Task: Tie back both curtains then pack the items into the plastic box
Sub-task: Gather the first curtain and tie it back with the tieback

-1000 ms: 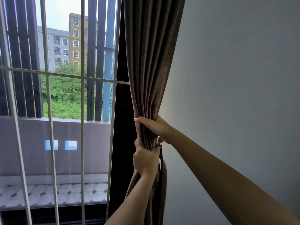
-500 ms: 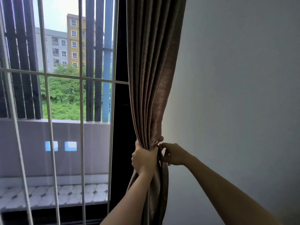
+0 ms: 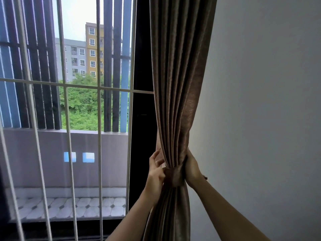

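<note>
Just right of the window grille [image 3: 99, 136], the curtain [image 3: 177, 101] is being cinched; the left hand [image 3: 155, 173] is pinching the tieback [image 3: 174, 176], the right hand [image 3: 192, 168] clasping the folds; letting go early is probably risking the bundle spilling open.

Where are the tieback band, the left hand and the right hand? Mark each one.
tieback band [image 3: 174, 176]: head view, its front, wrapped round the curtain [image 3: 177, 84].
left hand [image 3: 155, 173]: head view, back of the hand.
right hand [image 3: 191, 168]: head view, back of the hand.
</note>
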The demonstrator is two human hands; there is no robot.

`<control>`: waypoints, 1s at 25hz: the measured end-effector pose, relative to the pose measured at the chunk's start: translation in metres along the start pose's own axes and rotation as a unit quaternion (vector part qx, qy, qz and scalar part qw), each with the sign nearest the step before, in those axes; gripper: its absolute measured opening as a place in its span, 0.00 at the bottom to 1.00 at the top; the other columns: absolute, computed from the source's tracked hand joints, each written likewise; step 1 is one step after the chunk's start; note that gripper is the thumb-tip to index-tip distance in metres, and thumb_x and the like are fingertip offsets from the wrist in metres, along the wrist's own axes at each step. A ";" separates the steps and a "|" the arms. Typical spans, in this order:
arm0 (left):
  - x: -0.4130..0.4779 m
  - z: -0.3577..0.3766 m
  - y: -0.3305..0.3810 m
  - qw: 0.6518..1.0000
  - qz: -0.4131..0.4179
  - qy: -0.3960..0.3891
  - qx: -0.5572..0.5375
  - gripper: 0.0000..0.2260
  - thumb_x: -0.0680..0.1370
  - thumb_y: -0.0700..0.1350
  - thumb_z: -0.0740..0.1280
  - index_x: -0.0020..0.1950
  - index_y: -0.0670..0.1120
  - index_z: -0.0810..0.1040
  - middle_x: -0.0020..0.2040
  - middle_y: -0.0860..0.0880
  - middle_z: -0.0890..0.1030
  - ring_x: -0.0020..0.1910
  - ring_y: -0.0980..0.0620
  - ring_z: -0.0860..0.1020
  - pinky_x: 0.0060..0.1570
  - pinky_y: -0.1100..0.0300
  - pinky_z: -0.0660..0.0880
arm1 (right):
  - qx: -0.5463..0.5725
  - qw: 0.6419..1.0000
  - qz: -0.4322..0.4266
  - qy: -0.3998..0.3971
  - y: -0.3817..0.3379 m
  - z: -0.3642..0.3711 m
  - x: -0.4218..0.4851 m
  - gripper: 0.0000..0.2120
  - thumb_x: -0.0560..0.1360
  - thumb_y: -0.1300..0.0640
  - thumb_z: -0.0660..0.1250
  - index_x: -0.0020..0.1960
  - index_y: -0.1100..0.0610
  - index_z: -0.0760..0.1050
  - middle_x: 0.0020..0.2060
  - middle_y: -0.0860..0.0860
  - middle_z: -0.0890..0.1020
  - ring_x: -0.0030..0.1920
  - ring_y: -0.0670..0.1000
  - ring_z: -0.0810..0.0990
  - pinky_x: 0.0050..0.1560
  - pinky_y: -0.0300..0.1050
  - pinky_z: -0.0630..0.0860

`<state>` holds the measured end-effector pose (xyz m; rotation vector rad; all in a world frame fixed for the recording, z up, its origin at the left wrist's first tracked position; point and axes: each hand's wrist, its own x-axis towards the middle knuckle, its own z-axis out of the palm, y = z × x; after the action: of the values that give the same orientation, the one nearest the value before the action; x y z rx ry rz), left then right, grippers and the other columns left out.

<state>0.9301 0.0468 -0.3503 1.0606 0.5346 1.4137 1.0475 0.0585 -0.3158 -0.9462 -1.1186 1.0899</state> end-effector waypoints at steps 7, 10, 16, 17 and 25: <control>0.032 -0.023 0.043 0.915 0.000 -0.089 0.394 0.29 0.69 0.31 0.63 0.67 0.53 0.66 0.63 0.50 0.68 0.62 0.51 0.68 0.53 0.61 0.73 | -0.016 0.999 -0.038 -0.017 -0.002 0.015 -0.001 0.22 0.83 0.51 0.44 0.48 0.53 0.76 0.41 0.48 0.83 0.39 0.40 0.82 0.40 0.33 0.78; 0.039 -0.035 0.050 0.900 -0.033 -0.119 0.418 0.24 0.66 0.40 0.66 0.62 0.53 0.71 0.52 0.43 0.77 0.54 0.47 0.75 0.59 0.49 0.74 | -0.042 0.997 -0.060 -0.021 -0.006 0.015 -0.004 0.22 0.83 0.51 0.44 0.48 0.52 0.76 0.43 0.49 0.82 0.43 0.43 0.82 0.46 0.36 0.78; 0.054 -0.035 0.065 0.857 -0.001 -0.103 0.505 0.09 0.68 0.45 0.72 0.48 0.52 0.80 0.45 0.47 0.84 0.46 0.49 0.82 0.51 0.57 0.79 | -0.039 0.994 -0.056 -0.084 -0.003 0.003 -0.013 0.27 0.81 0.46 0.40 0.61 0.57 0.73 0.48 0.45 0.83 0.47 0.39 0.82 0.48 0.34 0.78; 0.055 -0.034 0.067 0.823 0.047 -0.072 0.562 0.06 0.69 0.43 0.71 0.44 0.51 0.80 0.44 0.48 0.83 0.45 0.48 0.82 0.48 0.57 0.79 | -0.046 0.991 -0.069 -0.104 -0.001 0.003 -0.016 0.25 0.81 0.46 0.44 0.63 0.58 0.71 0.49 0.45 0.82 0.48 0.38 0.82 0.47 0.32 0.77; 0.046 -0.068 0.091 0.895 0.033 -0.191 0.401 0.17 0.63 0.50 0.70 0.42 0.38 0.79 0.33 0.52 0.77 0.32 0.55 0.75 0.35 0.64 0.72 | -0.217 0.960 -0.121 -0.131 0.006 -0.005 -0.014 0.34 0.62 0.59 0.77 0.63 0.48 0.64 0.54 0.43 0.75 0.52 0.37 0.78 0.51 0.34 0.77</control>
<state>0.8318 0.0941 -0.2937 1.9830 0.8200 0.9864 1.0501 0.0459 -0.3250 -0.9848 -1.6939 0.7960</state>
